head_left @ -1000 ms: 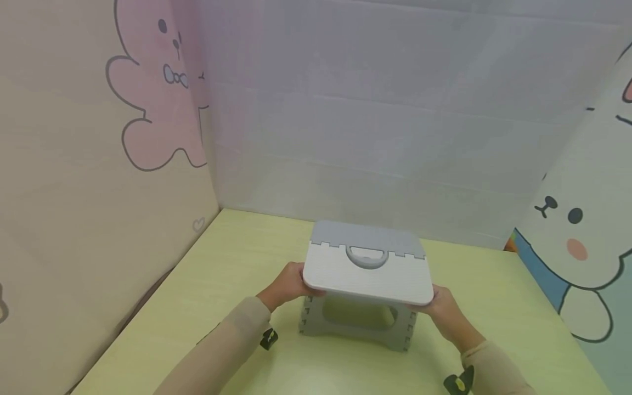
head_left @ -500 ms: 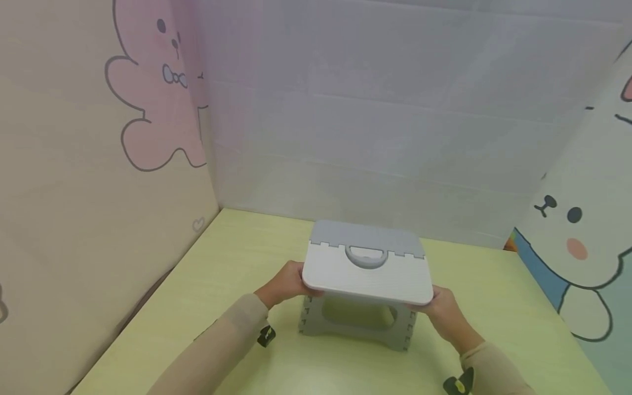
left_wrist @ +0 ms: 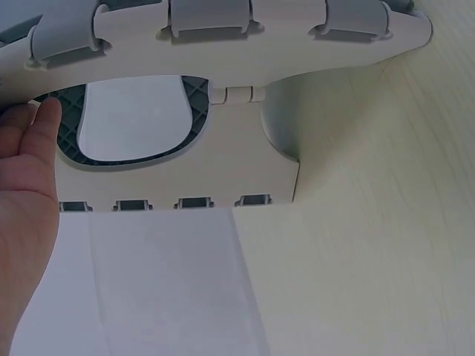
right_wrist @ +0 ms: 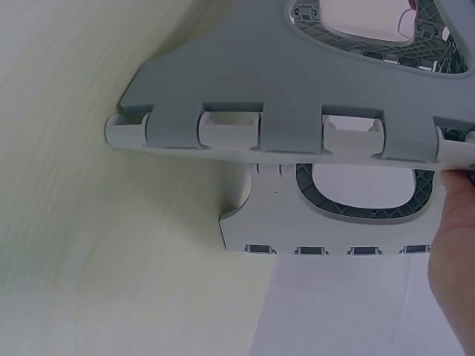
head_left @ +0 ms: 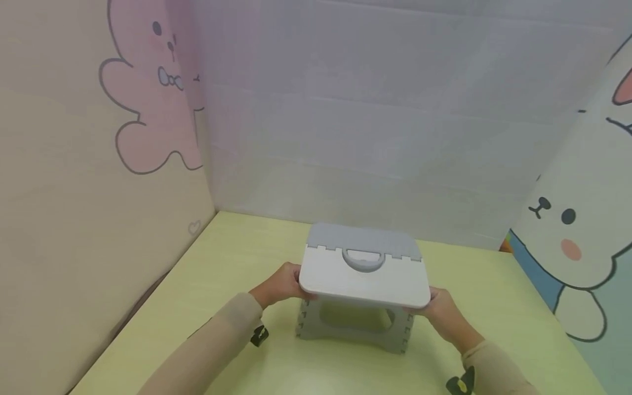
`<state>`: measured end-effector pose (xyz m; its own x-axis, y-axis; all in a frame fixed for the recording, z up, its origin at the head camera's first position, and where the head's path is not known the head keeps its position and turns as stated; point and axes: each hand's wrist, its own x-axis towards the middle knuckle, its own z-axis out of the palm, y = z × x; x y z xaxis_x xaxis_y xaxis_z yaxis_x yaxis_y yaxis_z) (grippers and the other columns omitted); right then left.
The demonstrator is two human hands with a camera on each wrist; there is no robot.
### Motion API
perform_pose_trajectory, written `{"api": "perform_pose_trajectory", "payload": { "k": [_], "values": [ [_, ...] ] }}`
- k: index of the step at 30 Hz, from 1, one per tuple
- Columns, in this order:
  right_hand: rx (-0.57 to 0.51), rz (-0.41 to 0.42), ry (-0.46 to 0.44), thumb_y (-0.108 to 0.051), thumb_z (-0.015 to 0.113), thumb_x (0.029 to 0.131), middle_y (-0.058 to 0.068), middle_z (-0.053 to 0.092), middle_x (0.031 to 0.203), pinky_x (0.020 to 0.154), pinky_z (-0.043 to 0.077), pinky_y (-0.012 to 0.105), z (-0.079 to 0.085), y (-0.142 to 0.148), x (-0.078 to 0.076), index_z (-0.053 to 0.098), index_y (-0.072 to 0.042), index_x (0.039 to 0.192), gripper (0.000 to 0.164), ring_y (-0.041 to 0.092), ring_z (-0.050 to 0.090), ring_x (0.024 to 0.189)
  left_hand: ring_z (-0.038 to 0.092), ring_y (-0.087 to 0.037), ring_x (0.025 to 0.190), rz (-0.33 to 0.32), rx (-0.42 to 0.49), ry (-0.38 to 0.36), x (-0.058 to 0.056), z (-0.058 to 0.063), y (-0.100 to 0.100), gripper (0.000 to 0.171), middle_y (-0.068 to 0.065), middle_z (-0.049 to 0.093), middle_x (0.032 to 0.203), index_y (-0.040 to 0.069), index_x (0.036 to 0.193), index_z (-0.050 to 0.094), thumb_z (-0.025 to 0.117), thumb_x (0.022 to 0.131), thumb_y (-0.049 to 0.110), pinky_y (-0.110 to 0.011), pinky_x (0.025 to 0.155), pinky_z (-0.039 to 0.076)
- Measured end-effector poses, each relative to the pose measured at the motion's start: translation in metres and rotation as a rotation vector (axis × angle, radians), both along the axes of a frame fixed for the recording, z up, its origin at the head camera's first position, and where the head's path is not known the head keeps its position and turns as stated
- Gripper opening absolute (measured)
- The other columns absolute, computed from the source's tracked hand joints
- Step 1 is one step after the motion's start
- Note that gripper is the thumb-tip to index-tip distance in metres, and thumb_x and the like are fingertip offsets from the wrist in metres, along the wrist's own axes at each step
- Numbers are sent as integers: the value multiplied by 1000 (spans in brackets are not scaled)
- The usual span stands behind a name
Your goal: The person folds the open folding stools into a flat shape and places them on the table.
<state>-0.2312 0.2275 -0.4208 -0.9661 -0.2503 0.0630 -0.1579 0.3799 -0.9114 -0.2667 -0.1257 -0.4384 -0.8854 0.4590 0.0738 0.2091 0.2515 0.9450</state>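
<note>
A folding step stool, white and grey with a curved carry handle in its top, stands unfolded in the head view. My left hand grips the left edge of its top, and my right hand grips the near right corner. Fingers of both hands go partly out of sight beneath the top. From the left wrist, the left hand shows beside the stool's hinged side panel. The right wrist view has the right hand at the edge, by the grey leg panel.
The stool stands on a pale yellow-green table. Behind it rises a plain light curtain. Cartoon-printed sheets enclose the left side and the right side.
The head view has shifted slightly. Both hands keep their hold on the stool, which shows no clear movement on the table.
</note>
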Motion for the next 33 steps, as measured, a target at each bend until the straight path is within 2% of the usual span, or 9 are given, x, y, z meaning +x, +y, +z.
{"api": "perform_pose_trajectory", "payload": {
  "k": [11, 13, 18, 20, 22, 24, 26, 29, 33],
  "values": [
    [-17, 44, 20, 2, 71, 78, 29, 62, 112, 84, 49, 25, 1, 4, -2, 57, 20, 111, 40, -1, 60, 93, 61, -11, 79, -10, 7, 1, 0, 1, 2, 34, -18, 71, 96, -12, 102, 65, 78, 72, -4, -34, 78, 55],
    [-35, 52, 20, 2, 71, 78, 24, 66, 110, 83, 49, 24, 2, 4, -2, 56, 21, 110, 40, -1, 61, 93, 61, -10, 79, -15, 8, 5, -1, 2, 2, 33, -18, 71, 95, -12, 102, 66, 78, 72, -4, -33, 77, 54],
    [-59, 92, 22, 3, 70, 79, -5, 71, 100, 82, 49, 22, 1, 4, -2, 55, 23, 108, 38, -1, 61, 92, 61, -9, 77, -24, 14, 12, -1, 0, 0, 32, -19, 71, 93, -13, 100, 66, 78, 71, -6, -31, 74, 55],
    [-59, 88, 26, 4, 68, 79, -2, 71, 101, 82, 49, 24, 0, 2, -1, 55, 23, 108, 37, 0, 61, 92, 62, -10, 78, -18, 27, 18, 1, -2, 0, 32, -20, 71, 94, -14, 100, 65, 77, 72, -6, -32, 74, 55],
    [-47, 39, 35, 3, 67, 79, 8, 71, 104, 83, 50, 26, -2, -2, 1, 57, 21, 108, 35, -1, 61, 91, 64, -13, 81, -3, 58, 24, 4, -5, 0, 31, -21, 70, 97, -14, 102, 65, 76, 74, -6, -33, 75, 55],
    [-46, -43, 32, 2, 68, 80, 19, 68, 109, 85, 51, 28, -4, -6, 6, 59, 18, 109, 35, -1, 61, 91, 66, -16, 85, 25, 114, 9, 8, -9, 1, 31, -22, 69, 99, -15, 105, 64, 74, 77, -5, -34, 77, 55],
    [-61, -138, 17, 0, 68, 82, 22, 66, 110, 85, 51, 28, -7, -11, 11, 60, 16, 110, 33, -2, 61, 91, 67, -19, 89, 59, 183, -13, 13, -13, 2, 32, -23, 69, 102, -15, 108, 63, 72, 79, -5, -35, 78, 55],
    [-120, -242, 4, 1, 69, 83, 14, 69, 106, 83, 51, 24, -9, -19, 18, 61, 14, 110, 31, 0, 62, 91, 68, -23, 91, 111, 261, -16, 19, -17, 4, 31, -25, 68, 102, -15, 109, 64, 71, 80, -4, -33, 77, 55],
    [-153, -293, 36, 2, 71, 81, 2, 72, 99, 82, 50, 21, -10, -24, 22, 64, 13, 105, 27, -2, 61, 92, 67, -28, 95, 133, 283, 27, 21, -18, 7, 33, -25, 67, 104, -14, 111, 63, 71, 81, -4, -32, 77, 55]
  ]
}}
